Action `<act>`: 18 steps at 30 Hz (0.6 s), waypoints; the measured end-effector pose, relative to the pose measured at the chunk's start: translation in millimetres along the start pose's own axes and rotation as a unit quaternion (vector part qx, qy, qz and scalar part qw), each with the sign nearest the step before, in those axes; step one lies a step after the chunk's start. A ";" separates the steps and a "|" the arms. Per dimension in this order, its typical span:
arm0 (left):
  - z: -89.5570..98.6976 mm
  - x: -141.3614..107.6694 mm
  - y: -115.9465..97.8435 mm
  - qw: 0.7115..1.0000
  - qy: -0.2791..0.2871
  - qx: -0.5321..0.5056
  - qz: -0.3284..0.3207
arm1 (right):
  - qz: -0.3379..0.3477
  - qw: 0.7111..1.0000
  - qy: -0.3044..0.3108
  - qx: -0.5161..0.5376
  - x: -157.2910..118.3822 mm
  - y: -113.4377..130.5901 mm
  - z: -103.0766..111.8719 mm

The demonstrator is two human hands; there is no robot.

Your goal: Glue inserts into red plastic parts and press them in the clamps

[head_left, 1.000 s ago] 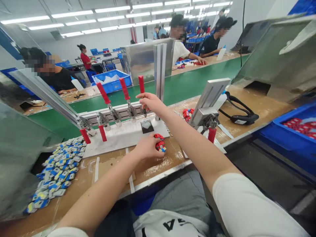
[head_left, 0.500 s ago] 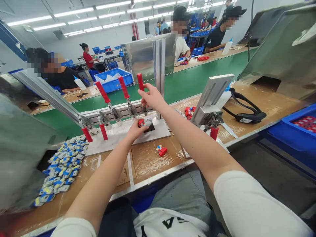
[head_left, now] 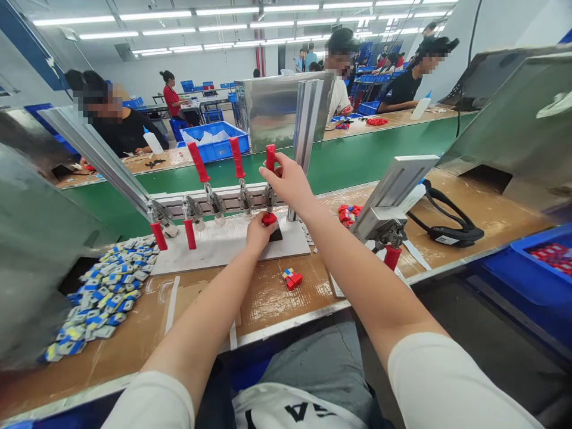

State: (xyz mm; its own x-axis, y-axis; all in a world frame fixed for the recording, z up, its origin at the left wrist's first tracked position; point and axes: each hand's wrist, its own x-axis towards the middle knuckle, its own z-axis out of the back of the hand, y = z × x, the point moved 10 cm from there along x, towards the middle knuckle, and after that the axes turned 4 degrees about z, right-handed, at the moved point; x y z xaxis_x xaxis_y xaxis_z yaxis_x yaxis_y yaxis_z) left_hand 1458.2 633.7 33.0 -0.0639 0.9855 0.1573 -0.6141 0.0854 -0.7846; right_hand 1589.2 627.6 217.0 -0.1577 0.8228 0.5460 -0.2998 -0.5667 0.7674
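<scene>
My left hand [head_left: 259, 233] pinches a small red plastic piece [head_left: 269, 219], steadying it at a black block [head_left: 277, 233] on the white base plate [head_left: 196, 257]. The piece sits directly below the rightmost toggle clamp [head_left: 269, 196]; whether the clamp tip touches it, I cannot tell. Around the upright red handle [head_left: 270, 156] of that clamp, the fingers of my right hand [head_left: 289, 183] are closed. On the brown bench nearer to me lies another red piece [head_left: 292, 279] with blue and yellow parts.
Several more red-handled clamps [head_left: 215, 202] line the rail to the left. Grey, blue and yellow parts [head_left: 107, 292] are heaped at far left. A second clamp stand [head_left: 388, 208], red parts [head_left: 348, 214] and a black strap [head_left: 460, 229] are at right. Co-workers sit beyond the green belt [head_left: 357, 156].
My left hand has brought the red piece and black block in under the rightmost clamp. My right hand stays on its handle. The camera view has tilted and shifted somewhat.
</scene>
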 end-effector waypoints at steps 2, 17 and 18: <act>-6.8 10.1 4.6 1.000 0.008 -0.017 0.017 | -0.007 1.000 0.006 -0.006 -5.1 1.9 -0.2; -13.4 18.6 7.9 0.990 0.106 -0.091 -0.024 | 0.121 0.973 0.112 -0.163 -95.7 -12.4 -22.0; -13.9 17.9 8.4 0.989 0.106 -0.095 -0.024 | 0.120 0.972 0.122 -0.163 -101.4 -18.4 -25.5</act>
State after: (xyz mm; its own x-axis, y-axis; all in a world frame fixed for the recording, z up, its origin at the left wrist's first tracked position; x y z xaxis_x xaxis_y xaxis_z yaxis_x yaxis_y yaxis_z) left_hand 1462.8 654.2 20.8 0.1416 0.9863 0.0841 -0.4513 0.1399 -0.8813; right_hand 1586.7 555.7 138.9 -0.4668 0.6768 0.5692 -0.5034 -0.7326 0.4582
